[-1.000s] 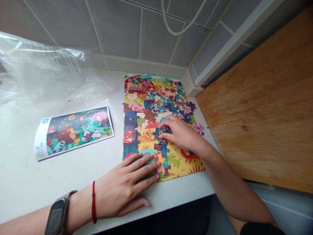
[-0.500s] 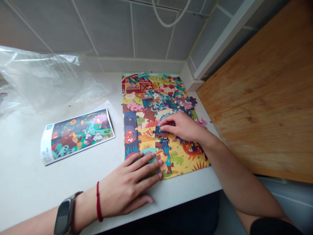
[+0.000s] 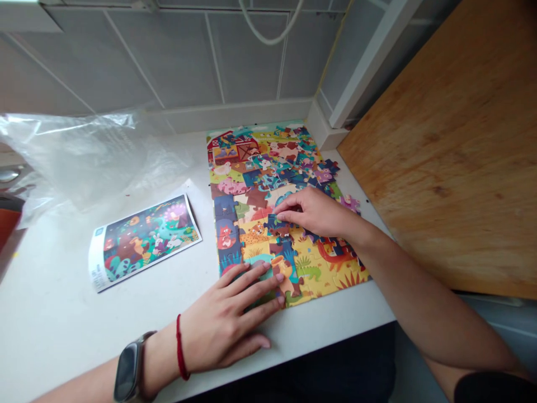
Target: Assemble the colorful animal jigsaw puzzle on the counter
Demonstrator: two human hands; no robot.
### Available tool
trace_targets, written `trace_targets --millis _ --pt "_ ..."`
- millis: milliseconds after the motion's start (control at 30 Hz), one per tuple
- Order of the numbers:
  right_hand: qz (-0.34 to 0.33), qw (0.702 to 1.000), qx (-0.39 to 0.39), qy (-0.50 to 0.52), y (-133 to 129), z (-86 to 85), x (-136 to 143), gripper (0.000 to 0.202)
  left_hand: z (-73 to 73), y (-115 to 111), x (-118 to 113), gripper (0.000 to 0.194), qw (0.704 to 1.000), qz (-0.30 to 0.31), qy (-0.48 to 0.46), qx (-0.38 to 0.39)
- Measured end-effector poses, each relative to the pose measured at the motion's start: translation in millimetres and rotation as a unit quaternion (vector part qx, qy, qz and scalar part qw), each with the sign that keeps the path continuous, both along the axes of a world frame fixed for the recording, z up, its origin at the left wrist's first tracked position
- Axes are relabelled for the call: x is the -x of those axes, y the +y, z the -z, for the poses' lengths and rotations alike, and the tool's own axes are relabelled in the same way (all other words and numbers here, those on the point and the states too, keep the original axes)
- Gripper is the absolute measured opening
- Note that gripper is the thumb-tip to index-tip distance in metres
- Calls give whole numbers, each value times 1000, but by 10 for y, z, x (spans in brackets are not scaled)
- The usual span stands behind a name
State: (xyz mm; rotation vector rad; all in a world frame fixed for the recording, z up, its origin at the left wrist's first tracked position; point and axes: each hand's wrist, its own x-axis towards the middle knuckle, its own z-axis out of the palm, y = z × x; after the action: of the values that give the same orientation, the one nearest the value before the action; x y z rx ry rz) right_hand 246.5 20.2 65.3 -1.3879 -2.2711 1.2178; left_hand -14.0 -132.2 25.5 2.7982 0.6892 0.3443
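Observation:
A colourful puzzle board (image 3: 312,268) lies on the white counter, with loose pieces heaped over its upper and right parts. My left hand (image 3: 230,319) rests with fingers spread on the board's lower left, over joined pieces, holding nothing. Above it, my right hand (image 3: 314,212) pinches the top edge of a dark blue piece (image 3: 277,224) between thumb and fingertips. That piece sits just above the brown and blue pieces in the middle of the board. Left of the board lies a picture leaflet (image 3: 146,240), its left end curled up.
A clear plastic bag (image 3: 96,162) lies at the back left. A wooden board (image 3: 453,157) leans at the right. Grey tiles (image 3: 180,56) and a white cable (image 3: 272,40) are behind the counter (image 3: 54,319).
The view has shifted slightly, showing more of the left side. Both hands keep nearly the same places on the puzzle, and the right hand still pinches the dark blue piece.

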Motion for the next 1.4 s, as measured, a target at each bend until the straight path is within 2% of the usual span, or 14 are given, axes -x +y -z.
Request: trace_targets --millis 267,367,467,567,767,933,1200,1400 --pt "-79 993 -75 -41 -52 61 14 10 -9 14 9 58 1000 5 0 9" --pt "-89 991 -98 -35 -90 39 9 22 -16 16 9 58 1000 6 3 13" --pt "-142 985 -96 -28 -114 15 -10 42 -15 14 10 58 1000 5 0 17" --pt "-174 980 -90 -33 -109 17 -28 34 -3 7 11 59 1000 3 -1 24" --pt "-160 984 -73 -22 -65 47 -39 42 3 2 14 57 1000 2 -1 28" --pt "-165 983 -81 -5 -23 55 -55 35 -9 7 20 57 1000 4 1 20" --pt "-164 983 -83 4 -9 59 -64 39 -5 9 22 58 1000 7 3 29" --pt "-187 978 -87 10 -10 69 -71 31 8 4 25 57 999 6 -1 36"
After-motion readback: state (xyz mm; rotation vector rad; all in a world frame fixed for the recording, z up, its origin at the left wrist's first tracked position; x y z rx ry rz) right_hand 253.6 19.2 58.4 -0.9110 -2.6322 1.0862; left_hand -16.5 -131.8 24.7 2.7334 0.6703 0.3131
